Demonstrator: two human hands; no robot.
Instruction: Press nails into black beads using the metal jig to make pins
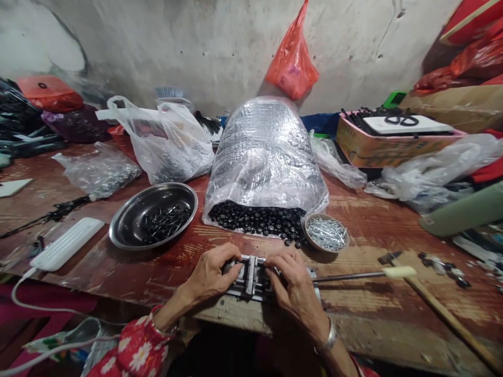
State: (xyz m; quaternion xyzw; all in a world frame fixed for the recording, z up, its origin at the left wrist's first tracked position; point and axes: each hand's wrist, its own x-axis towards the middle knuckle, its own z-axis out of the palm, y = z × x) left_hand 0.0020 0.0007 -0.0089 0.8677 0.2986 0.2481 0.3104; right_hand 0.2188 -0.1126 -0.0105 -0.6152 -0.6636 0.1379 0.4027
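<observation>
A small metal jig (250, 277) with a pale crossbar and dark slots lies at the table's front edge. On its left end is my left hand (214, 272), thumb and fingers curled around that part. My right hand (293, 280) bends over the right half, fingertips down in the slots; whatever they pinch is hidden. Just beyond the jig, black round caps (263, 220) spill from the mouth of a big clear plastic sack (267, 152). A bowl of silver nails (328, 234) stands to the right of the caps. At left is a steel bowl (118, 230) holding black pin-like pieces (165, 222).
A rod with a pale handle (398, 272) lies right of the jig, by a wooden-handled hammer (444, 309). A white power strip (68, 243) lies left. Plastic bags (168, 141) and a box (365, 141) line the back; a red bag (294, 68) hangs on the wall.
</observation>
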